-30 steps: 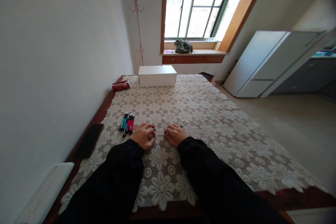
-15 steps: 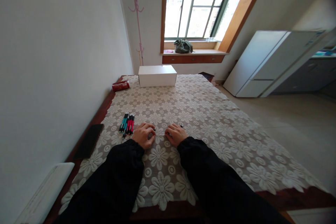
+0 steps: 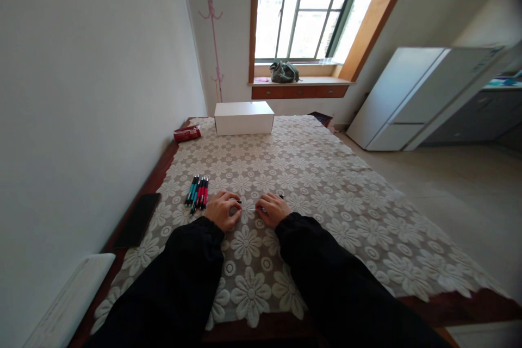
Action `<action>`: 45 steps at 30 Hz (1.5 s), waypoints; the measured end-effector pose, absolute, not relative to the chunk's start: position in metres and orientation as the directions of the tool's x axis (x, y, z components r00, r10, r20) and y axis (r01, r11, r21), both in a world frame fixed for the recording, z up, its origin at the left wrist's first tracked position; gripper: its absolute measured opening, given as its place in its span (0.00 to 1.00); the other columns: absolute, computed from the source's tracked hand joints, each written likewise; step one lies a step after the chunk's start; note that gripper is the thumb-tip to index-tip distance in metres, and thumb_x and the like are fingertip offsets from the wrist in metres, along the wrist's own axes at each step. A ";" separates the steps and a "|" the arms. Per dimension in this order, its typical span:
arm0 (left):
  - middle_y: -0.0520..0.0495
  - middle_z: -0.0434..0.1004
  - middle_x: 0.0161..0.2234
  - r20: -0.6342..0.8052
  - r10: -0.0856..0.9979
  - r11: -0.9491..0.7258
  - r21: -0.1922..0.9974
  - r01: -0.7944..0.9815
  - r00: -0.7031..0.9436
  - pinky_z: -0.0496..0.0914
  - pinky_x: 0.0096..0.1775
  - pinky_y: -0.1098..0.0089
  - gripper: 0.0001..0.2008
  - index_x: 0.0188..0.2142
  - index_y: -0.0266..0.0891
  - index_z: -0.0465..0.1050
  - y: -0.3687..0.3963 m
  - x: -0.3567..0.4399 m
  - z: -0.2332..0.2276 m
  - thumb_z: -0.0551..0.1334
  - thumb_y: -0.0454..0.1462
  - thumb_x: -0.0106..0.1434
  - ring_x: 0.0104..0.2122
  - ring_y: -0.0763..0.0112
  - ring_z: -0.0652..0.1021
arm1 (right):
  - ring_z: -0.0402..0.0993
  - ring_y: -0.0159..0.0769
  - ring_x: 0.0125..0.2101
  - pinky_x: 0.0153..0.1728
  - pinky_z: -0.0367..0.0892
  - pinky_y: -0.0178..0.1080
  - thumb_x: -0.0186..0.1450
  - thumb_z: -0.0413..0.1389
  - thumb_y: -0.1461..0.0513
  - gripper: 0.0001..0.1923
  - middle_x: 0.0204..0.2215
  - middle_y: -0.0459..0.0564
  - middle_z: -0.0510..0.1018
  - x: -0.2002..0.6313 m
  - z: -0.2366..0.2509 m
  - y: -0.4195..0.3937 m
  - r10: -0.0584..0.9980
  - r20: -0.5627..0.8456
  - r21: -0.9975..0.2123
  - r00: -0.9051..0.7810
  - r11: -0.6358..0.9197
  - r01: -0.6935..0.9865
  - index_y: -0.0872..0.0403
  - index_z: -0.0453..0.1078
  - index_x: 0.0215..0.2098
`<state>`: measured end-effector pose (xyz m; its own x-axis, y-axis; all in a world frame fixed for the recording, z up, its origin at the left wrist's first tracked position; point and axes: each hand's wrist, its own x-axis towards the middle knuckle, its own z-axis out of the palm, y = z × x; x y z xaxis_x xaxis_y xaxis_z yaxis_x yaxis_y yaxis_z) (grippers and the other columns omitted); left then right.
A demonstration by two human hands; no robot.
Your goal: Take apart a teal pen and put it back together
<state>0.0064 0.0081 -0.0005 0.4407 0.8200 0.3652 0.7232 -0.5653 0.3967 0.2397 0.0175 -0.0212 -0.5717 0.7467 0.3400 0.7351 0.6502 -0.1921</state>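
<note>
Both hands rest on the lace tablecloth (image 3: 310,174) near the table's front. My left hand (image 3: 222,210) is closed around a small dark pen part whose tip pokes out to the right. My right hand (image 3: 272,209) pinches a thin pale pen refill (image 3: 249,209) that spans the gap between the hands, and a dark pen end shows past its knuckles. A bundle of several teal and red pens (image 3: 197,192) lies just left of my left hand. Black sleeves cover both arms.
A white box (image 3: 243,117) stands at the table's far end, with a red packet (image 3: 187,134) to its left. A black phone (image 3: 137,218) lies on the left table edge by the wall. A white fridge (image 3: 411,98) stands at the right.
</note>
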 end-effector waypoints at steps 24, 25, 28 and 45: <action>0.47 0.78 0.43 0.369 0.807 -0.588 0.420 0.692 0.462 0.68 0.51 0.58 0.04 0.33 0.45 0.80 0.009 0.006 -0.002 0.65 0.38 0.59 0.48 0.60 0.73 | 0.68 0.38 0.38 0.39 0.61 0.39 0.66 0.56 0.62 0.03 0.34 0.49 0.75 0.239 -0.022 0.018 0.724 0.357 -0.197 -0.590 0.676 0.710 0.52 0.71 0.35; 0.47 0.78 0.43 0.372 0.803 -0.593 0.422 0.685 0.466 0.69 0.51 0.58 0.04 0.33 0.45 0.80 0.009 0.006 -0.002 0.64 0.38 0.60 0.48 0.61 0.73 | 0.68 0.38 0.38 0.39 0.61 0.39 0.66 0.56 0.62 0.03 0.34 0.49 0.75 0.239 -0.021 0.018 0.721 0.360 -0.198 -0.593 0.680 0.706 0.52 0.71 0.35; 0.48 0.79 0.43 0.387 0.789 -0.612 0.425 0.667 0.478 0.69 0.51 0.59 0.04 0.34 0.45 0.79 0.010 0.006 -0.002 0.64 0.38 0.61 0.48 0.62 0.73 | 0.68 0.38 0.38 0.39 0.61 0.39 0.66 0.55 0.62 0.03 0.34 0.49 0.76 0.239 -0.020 0.018 0.711 0.365 -0.200 -0.602 0.691 0.695 0.52 0.71 0.35; 0.47 0.79 0.42 0.407 0.741 -0.670 0.410 0.618 0.534 0.69 0.52 0.60 0.06 0.35 0.44 0.78 0.009 0.008 -0.001 0.61 0.39 0.64 0.47 0.63 0.74 | 0.72 0.36 0.36 0.38 0.61 0.38 0.68 0.53 0.64 0.04 0.33 0.48 0.78 0.238 -0.023 0.017 0.671 0.364 -0.250 -0.646 0.739 0.626 0.53 0.69 0.36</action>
<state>0.0080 0.0089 -0.0012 0.5341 0.7412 0.4067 0.6181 -0.6705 0.4103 0.2375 0.0167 -0.0231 -0.6461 0.6708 0.3641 0.6260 0.7387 -0.2499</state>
